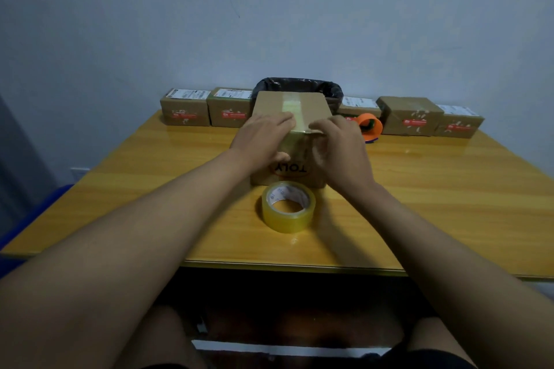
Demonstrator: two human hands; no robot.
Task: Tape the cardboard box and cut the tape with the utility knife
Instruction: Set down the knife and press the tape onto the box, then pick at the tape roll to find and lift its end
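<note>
A brown cardboard box (308, 106) stands in the middle of the yellow table (150, 189), with a strip of clear tape down its top and over its near edge. My left hand (260, 138) lies flat on the box's near top edge and front face, fingers apart. My right hand (338, 147) presses on the near edge and front face beside it, fingers curled. A roll of clear tape (288, 206) lies flat on the table just in front of the box, touched by neither hand. No utility knife is visible.
Several small taped boxes (186, 108) line the back edge of the table. A bin with a black bag (299, 85) stands behind the box. An orange tape dispenser (370, 126) lies to the box's right. A blue crate (30, 219) sits left of the table.
</note>
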